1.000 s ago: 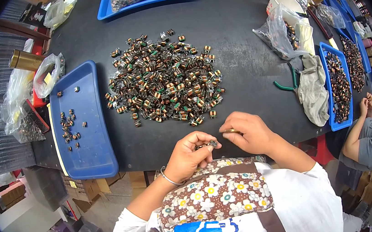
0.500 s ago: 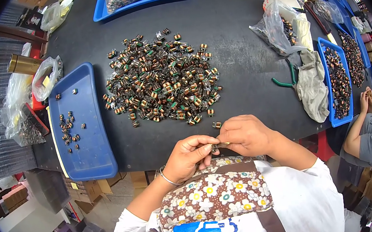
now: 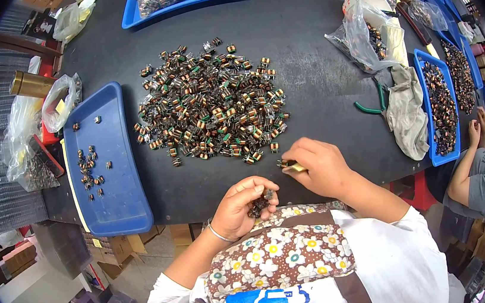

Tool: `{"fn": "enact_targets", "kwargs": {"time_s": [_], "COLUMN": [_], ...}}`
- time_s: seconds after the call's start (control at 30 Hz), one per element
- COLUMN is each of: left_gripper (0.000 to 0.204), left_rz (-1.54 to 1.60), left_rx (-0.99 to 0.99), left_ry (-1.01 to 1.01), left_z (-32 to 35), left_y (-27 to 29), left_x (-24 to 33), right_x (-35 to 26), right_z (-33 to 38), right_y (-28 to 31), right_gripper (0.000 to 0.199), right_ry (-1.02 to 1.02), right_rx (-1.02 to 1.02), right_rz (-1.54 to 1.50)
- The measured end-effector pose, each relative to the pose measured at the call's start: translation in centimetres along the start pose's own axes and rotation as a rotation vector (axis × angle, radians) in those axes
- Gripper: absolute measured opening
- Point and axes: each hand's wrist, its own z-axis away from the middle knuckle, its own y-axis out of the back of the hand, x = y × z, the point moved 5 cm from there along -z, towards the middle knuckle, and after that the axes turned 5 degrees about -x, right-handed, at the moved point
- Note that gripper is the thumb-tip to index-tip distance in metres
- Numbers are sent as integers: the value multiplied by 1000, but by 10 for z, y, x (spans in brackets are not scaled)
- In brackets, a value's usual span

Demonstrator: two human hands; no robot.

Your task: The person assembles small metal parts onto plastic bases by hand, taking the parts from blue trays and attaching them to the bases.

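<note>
Two hands at the near edge of a black surface (image 3: 325, 40), below a heap of small copper-wound coils (image 3: 213, 104)
The left hand (image 3: 237, 209) is half curled, palm inward, around a few dark coil components (image 3: 258, 207); the right hand (image 3: 323, 169) is nearly closed, thumb and fingers pinching a small yellowish tool (image 3: 297, 167) whose exact kind I cannot tell. A single coil (image 3: 282, 163) sits right at its fingertips, though whether they touch it is unclear. To the left, a blue tray (image 3: 118, 204) carries a scattering of similar coils; to the right, green-handled pliers (image 3: 370, 109) lie just beside a crumpled grey cloth (image 3: 407, 118)
</note>
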Motion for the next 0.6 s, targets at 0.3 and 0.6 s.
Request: {"fn": "enact_targets", "kwargs": {"time_s": [0.3, 0.6], "left_gripper": [10, 12], "left_rz": [-110, -186], "left_rx": [131, 180], "left_ry": [-9, -67], "left_z": [-1, -3], "left_y": [2, 2], "left_x": [1, 4], "right_x": [-5, -13], "right_z": [-4, -14], "right_y": [0, -5], "right_gripper": [20, 18], "right_ry": [-125, 78], "right_rx": [-137, -263], "right_rz": [-160, -321]}}
